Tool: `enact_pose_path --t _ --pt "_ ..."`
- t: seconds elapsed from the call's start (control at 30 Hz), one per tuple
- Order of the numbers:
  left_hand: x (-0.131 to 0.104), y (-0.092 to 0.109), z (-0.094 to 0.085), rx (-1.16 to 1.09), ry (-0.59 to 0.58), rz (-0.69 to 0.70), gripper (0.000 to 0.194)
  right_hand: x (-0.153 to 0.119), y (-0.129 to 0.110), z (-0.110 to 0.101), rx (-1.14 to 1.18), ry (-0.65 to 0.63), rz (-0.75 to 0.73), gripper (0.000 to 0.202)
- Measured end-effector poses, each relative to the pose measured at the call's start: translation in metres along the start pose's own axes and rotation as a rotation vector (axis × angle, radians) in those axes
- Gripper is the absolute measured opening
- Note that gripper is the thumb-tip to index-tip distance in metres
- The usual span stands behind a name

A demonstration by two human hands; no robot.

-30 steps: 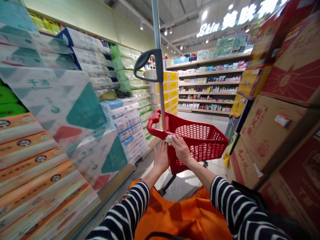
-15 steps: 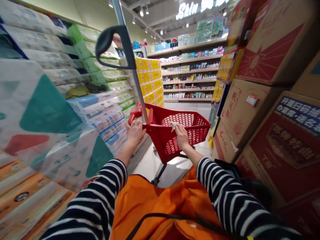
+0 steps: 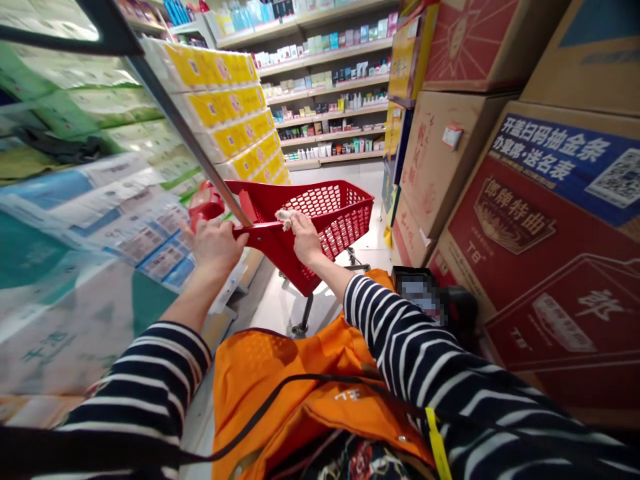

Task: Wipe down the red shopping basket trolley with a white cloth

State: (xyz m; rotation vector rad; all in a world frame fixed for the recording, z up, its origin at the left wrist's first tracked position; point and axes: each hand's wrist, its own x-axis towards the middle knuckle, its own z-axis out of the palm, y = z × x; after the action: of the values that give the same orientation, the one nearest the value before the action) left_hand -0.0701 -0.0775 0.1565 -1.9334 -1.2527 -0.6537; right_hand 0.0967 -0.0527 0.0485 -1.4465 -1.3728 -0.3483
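Red cart stood on floor. Left hand gripped its rear edge; right hand held pale cloth at rim. We judged wiping underway; next stroke called for steady cart.

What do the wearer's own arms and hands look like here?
Both the left hand and right hand are ungloved. The left sleeve and right sleeve are dark navy with white stripes around them, ending on the forearms and leaving the wrists bare.

Red cart, orange apron; striped sleeves
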Motion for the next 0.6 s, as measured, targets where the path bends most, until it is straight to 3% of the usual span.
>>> enact_pose_path --t 0.1,0.2,0.3,0.37,0.47,0.53,0.6 --pt "-0.002 0.020 0.001 -0.012 0.044 -0.001 0.035 0.001 -0.013 -0.005 0.181 0.060 0.003 0.041" --pt "-0.006 0.041 0.002 -0.052 0.064 -0.006 0.034 -0.002 -0.022 -0.011 0.222 0.111 -0.019 0.041" --pt "-0.006 0.051 0.002 -0.127 0.048 0.103 0.039 -0.007 -0.022 -0.020 0.257 0.145 -0.084 0.042" --pt "-0.002 0.047 0.001 -0.214 0.057 0.198 0.047 -0.011 -0.021 -0.026 0.289 0.166 -0.110 0.044" --pt "0.006 0.030 0.002 -0.319 0.067 0.131 0.053 -0.019 -0.024 -0.031 0.338 0.195 -0.136 0.043" --pt "0.009 0.017 0.003 -0.321 -0.004 0.105 0.049 -0.021 -0.029 -0.032 0.356 0.208 -0.185 0.042" --pt "0.011 0.008 0.004 -0.279 -0.085 0.164 0.043 -0.019 -0.036 -0.033 0.366 0.216 -0.239 0.042"
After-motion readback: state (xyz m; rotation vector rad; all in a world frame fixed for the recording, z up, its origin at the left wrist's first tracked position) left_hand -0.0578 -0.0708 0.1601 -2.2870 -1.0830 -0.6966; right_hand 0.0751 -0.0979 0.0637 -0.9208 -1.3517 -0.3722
